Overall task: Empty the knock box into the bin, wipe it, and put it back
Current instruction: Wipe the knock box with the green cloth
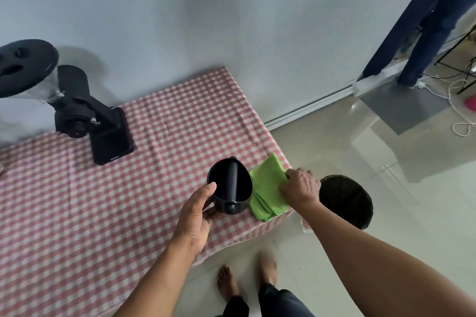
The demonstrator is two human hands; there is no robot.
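A black knock box (221,183) with a bar across its open top sits upright near the table's right corner. My left hand (197,216) wraps around its near left side, thumb at the rim. Beside it on the right lies a folded green cloth (266,189). My right hand (300,188) presses on the cloth's right edge, fingers curled onto the fabric. A dark round bin (347,201) stands on the floor just past the table corner, partly hidden by my right hand and forearm.
The table wears a red and white checked cloth (103,213). A black coffee grinder (77,108) stands at the back left against the grey wall. My bare feet (244,278) are on the tiled floor. Another person's legs (432,23) and loose cables (461,100) are at the far right.
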